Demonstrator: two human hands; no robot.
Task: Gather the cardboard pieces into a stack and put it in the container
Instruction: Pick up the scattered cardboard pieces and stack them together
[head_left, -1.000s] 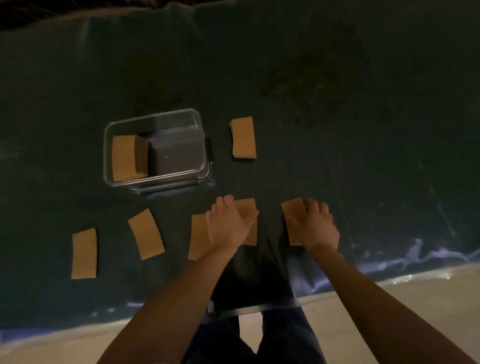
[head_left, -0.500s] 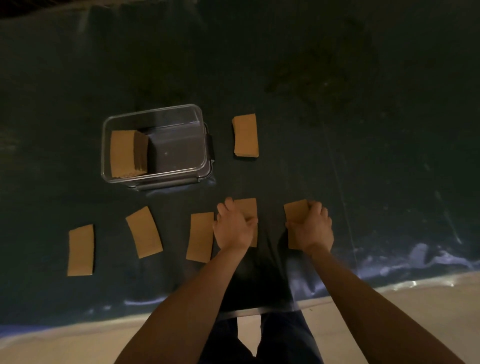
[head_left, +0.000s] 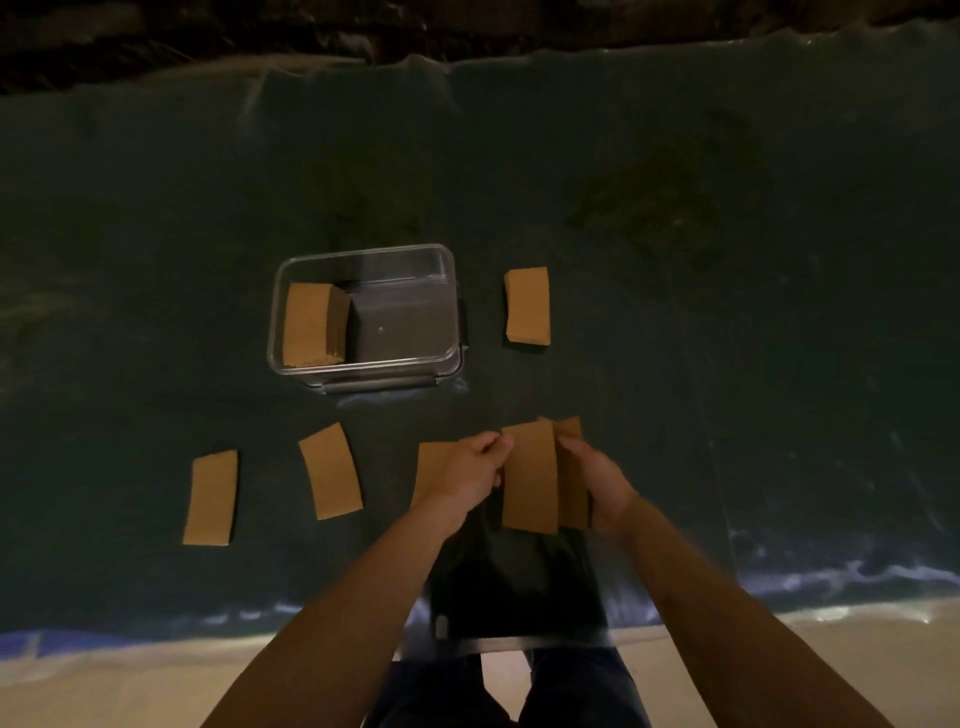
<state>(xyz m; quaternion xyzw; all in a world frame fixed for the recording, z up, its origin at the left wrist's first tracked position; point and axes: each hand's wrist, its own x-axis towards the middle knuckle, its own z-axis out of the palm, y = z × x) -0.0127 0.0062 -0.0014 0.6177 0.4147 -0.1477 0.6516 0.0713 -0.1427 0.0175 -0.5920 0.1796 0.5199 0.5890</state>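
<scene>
In the head view, both hands met over the dark cloth (head_left: 675, 322), lifting cardboard between them. The left hand (head_left: 470, 475) pinched the left edge of the front piece (head_left: 530, 478) with fingers closed on it. The right hand (head_left: 597, 486) gripped the back piece (head_left: 571, 467), which stood just behind the front one and was mostly hidden by it; how many pieces that hand held was hard to make out in the dim light, perhaps more than one. Under the left hand's knuckles lay a flat piece (head_left: 434, 465), half covered by the hand. Further left of the fingers lay a tilted piece (head_left: 331, 471) and, beyond it, an outer piece (head_left: 210, 498). Beyond the fingertips sat the clear container (head_left: 363, 260), with a stack (head_left: 311, 325) against its left wall. Just right of the container lay a far piece (head_left: 528, 305). Both forearms were cut off by the bottom edge.
</scene>
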